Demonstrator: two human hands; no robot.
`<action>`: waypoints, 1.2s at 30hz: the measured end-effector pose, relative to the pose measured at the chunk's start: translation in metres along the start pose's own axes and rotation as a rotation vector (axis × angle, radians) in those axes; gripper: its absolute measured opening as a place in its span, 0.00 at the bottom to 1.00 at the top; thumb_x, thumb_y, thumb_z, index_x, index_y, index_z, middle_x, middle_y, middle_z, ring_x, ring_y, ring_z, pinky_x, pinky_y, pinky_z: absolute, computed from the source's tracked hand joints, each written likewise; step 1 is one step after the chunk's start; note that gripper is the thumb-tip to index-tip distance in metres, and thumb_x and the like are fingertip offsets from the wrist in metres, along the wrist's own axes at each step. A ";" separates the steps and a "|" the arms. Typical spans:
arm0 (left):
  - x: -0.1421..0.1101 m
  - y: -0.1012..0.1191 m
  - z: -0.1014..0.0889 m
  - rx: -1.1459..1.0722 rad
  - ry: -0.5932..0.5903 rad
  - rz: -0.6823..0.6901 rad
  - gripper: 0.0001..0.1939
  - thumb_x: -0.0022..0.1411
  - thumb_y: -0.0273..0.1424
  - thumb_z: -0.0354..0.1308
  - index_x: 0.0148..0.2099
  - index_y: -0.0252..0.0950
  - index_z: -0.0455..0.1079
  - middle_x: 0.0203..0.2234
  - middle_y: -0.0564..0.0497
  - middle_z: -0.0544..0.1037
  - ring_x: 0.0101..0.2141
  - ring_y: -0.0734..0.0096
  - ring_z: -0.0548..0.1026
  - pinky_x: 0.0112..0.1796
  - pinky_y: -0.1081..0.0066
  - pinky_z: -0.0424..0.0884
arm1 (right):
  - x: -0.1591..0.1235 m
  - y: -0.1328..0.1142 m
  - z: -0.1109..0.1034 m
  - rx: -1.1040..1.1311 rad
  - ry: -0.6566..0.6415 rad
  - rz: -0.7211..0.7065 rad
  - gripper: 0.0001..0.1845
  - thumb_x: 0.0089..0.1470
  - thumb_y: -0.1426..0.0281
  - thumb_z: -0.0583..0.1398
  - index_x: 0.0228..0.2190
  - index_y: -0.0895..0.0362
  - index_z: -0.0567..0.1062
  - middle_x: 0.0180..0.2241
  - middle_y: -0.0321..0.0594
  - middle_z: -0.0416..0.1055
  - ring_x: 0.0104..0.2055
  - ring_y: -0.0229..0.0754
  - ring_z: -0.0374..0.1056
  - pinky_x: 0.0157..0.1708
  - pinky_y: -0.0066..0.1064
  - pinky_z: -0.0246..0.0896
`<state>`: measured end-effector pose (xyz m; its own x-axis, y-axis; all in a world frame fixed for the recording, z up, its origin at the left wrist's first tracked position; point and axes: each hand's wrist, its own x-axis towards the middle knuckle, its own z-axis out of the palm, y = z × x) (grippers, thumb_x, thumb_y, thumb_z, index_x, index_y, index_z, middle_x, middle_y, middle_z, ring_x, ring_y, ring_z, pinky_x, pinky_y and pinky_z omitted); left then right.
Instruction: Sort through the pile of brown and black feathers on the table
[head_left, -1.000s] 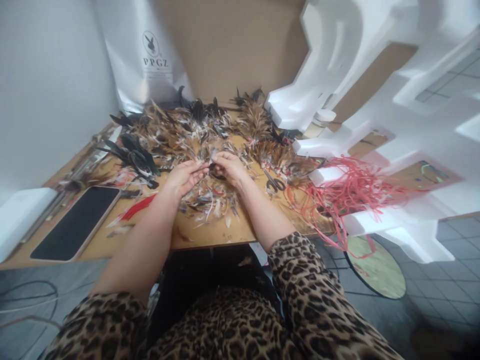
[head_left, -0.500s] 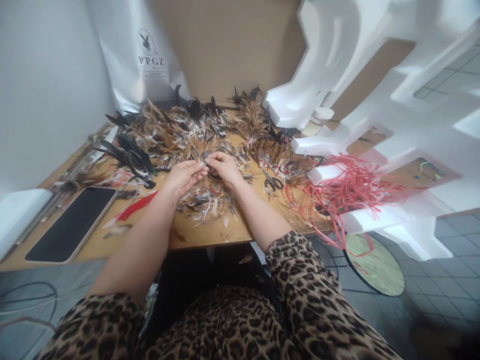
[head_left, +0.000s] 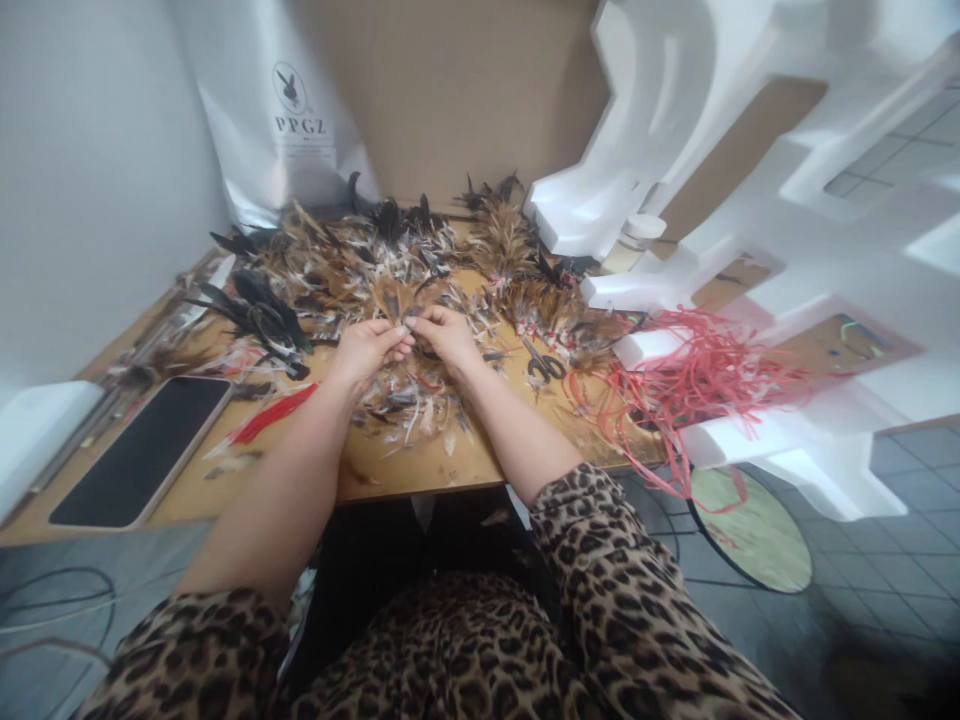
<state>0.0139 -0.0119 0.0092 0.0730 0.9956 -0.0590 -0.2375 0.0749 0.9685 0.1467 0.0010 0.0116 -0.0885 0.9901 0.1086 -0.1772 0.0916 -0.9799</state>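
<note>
Over the middle of the wooden table (head_left: pixel 435 470), my two hands meet, fingertips close together. My left hand (head_left: pixel 369 350) is closed in a pinch, and so is my right hand (head_left: pixel 444 338). Between their fingertips brown feathers (head_left: pixel 397 298) stand up, fanned out; their lower ends are hidden by the fingers. Just below lie loose small feathers (head_left: pixel 416 405), scattered on the tabletop. Behind my hands spreads a large pile of brown and white feathers (head_left: pixel 330 250). To the left sits a bunch of long black feathers (head_left: pixel 262 310).
Black-handled scissors (head_left: pixel 545 366) lie right of my hands. Red ribbons (head_left: pixel 705 370) hang over white foam pieces (head_left: pixel 757 445) at the right edge. A phone (head_left: pixel 142 455) and red strands (head_left: pixel 271 413) are on the left. A lidded jar (head_left: pixel 634 243) stands at the back right.
Both hands stay nearly in place, with a slight shift of the fingers. The brown feathers at the fingertips now show more fanned out.
</note>
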 end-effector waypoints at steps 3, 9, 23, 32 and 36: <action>0.001 -0.002 0.000 -0.002 -0.012 -0.006 0.05 0.48 0.26 0.63 0.27 0.28 0.73 0.20 0.47 0.77 0.17 0.83 0.71 0.22 0.83 0.67 | 0.000 -0.001 0.000 -0.001 0.022 -0.015 0.17 0.36 0.60 0.66 0.20 0.58 0.66 0.14 0.26 0.59 0.17 0.27 0.51 0.18 0.21 0.45; 0.004 -0.005 -0.005 0.098 -0.045 0.048 0.06 0.48 0.28 0.64 0.26 0.29 0.74 0.21 0.46 0.77 0.18 0.82 0.71 0.21 0.82 0.66 | 0.000 -0.002 -0.003 0.067 -0.056 0.050 0.20 0.33 0.59 0.67 0.19 0.58 0.65 0.12 0.25 0.58 0.15 0.26 0.50 0.16 0.21 0.42; 0.006 0.005 -0.016 0.088 0.077 0.059 0.06 0.49 0.28 0.63 0.26 0.29 0.73 0.22 0.47 0.78 0.18 0.82 0.71 0.18 0.84 0.65 | 0.019 -0.030 -0.052 0.244 0.303 -0.039 0.14 0.38 0.65 0.65 0.25 0.59 0.68 0.14 0.25 0.58 0.16 0.25 0.49 0.16 0.19 0.43; 0.005 0.009 -0.015 -0.081 0.139 0.018 0.05 0.51 0.26 0.61 0.27 0.28 0.70 0.24 0.47 0.77 0.18 0.84 0.70 0.18 0.86 0.63 | 0.017 -0.019 -0.061 -0.679 0.055 -0.167 0.08 0.42 0.69 0.61 0.23 0.62 0.76 0.21 0.33 0.69 0.25 0.31 0.61 0.30 0.24 0.56; 0.003 0.011 -0.012 -0.081 0.143 0.009 0.05 0.51 0.26 0.61 0.26 0.28 0.70 0.22 0.48 0.77 0.17 0.85 0.69 0.18 0.86 0.64 | 0.008 -0.009 -0.037 -0.914 -0.061 -0.144 0.10 0.45 0.66 0.59 0.26 0.60 0.77 0.23 0.35 0.72 0.27 0.33 0.64 0.31 0.25 0.57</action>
<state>-0.0002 -0.0079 0.0170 -0.0671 0.9937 -0.0899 -0.3150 0.0644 0.9469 0.1843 0.0122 0.0154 -0.1818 0.9578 0.2228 0.6493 0.2871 -0.7042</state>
